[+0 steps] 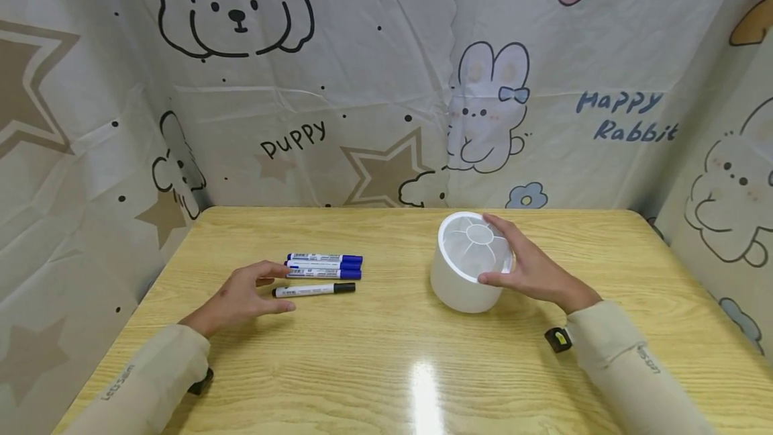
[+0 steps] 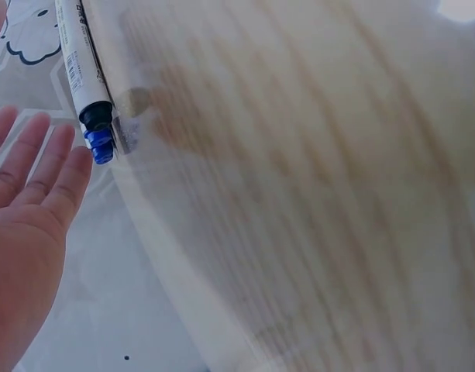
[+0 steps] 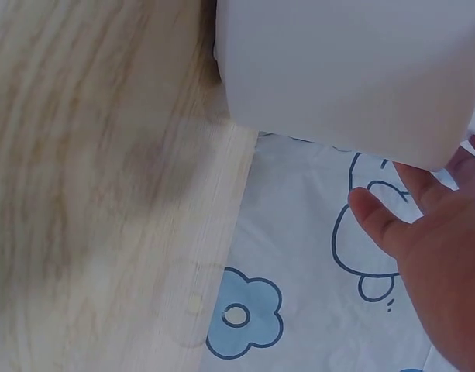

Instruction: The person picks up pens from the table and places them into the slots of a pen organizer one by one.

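Several markers lie side by side on the table at left in the head view. The blue-capped markers [image 1: 324, 266] sit together, and a black-capped marker [image 1: 314, 290] lies just in front of them. My left hand [image 1: 247, 297] reaches around their left ends, thumb stretched out in front of the black-capped one and fingertips right at the blue ones. In the left wrist view, its fingers [image 2: 55, 178] are spread apart. To the right stands a white round pen holder [image 1: 465, 291] with a divided top. My right hand [image 1: 534, 270] holds it by the rim, thumb in front and fingers behind.
The wooden table [image 1: 386, 354] has its far edge against a printed cloth [image 1: 374, 32], which also hangs along both sides. Small dark devices are worn at both wrists, such as the right wrist device [image 1: 558, 340].
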Demonstrator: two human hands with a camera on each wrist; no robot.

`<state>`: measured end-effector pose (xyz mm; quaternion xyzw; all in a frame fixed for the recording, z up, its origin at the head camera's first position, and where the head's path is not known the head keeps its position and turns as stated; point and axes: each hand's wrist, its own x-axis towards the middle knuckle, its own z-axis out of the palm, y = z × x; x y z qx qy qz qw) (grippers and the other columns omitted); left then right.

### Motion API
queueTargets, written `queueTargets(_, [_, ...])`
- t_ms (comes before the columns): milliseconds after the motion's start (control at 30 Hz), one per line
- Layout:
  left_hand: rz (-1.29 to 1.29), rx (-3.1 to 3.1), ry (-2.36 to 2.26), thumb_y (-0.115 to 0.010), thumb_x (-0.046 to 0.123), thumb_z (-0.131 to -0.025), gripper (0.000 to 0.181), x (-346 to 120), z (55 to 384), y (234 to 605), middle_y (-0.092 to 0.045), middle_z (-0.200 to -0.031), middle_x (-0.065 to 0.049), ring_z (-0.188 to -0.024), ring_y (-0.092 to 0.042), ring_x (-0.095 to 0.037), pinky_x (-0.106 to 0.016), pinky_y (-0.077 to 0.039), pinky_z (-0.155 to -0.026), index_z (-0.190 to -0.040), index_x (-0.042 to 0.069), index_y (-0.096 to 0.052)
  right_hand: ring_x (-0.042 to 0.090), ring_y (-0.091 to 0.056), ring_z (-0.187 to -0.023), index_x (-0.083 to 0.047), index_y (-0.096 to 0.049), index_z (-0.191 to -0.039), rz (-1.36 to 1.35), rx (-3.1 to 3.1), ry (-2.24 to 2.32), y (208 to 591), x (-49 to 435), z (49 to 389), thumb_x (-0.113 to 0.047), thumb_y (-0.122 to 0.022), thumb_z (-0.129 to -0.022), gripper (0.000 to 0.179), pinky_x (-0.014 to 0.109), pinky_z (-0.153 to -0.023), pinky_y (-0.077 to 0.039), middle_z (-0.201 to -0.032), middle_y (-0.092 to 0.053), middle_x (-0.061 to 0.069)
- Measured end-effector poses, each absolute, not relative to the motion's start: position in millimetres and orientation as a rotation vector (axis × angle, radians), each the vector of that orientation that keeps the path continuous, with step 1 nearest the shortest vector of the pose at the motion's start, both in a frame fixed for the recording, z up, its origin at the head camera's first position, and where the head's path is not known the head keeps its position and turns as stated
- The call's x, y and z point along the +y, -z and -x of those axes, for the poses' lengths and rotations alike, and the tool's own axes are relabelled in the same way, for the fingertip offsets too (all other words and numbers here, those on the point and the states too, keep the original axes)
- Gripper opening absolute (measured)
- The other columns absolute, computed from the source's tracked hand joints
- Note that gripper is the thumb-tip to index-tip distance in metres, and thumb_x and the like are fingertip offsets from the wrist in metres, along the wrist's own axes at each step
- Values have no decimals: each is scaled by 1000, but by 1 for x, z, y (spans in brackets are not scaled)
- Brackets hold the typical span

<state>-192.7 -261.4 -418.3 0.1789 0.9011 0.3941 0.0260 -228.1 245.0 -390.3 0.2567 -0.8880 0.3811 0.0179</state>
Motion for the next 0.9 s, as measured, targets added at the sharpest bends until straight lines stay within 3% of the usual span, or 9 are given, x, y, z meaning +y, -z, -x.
queueTargets(400, [-536, 2781, -1180, -87, 24, -78, 58, -261, 198, 419, -65, -124, -15, -118, -60, -35, -51, -48, -101, -125, 1, -64, 43, -46, -127, -14, -21, -158, -809, -2739, -1185, 392, 244, 229, -25, -87, -80, 103, 66, -101, -41, -151, -35, 24])
queueTargets(733, [-476, 2773, -1107, -85, 8, -79, 35, -260, 203, 420, -71, -112, -10, -105, -65, -28, -49, -52, -95, -111, 2, -72, 41, -47, -126, -14, -22, -158, -810, -2731, -1194, 393, 245, 229, -23, -87, -79, 103, 64, -101, -41, -150, -36, 22])
queueTargets(900, [-467, 2777, -1068, -83, 2, -79, 24, -260, 205, 423, -71, -103, -5, -97, -65, -21, -41, -55, -88, -102, 5, -74, 41, -47, -127, -13, -22, -158, -812, -2735, -1208, 393, 244, 228, -23, -87, -80, 102, 64, -101, -41, -150, -36, 22])
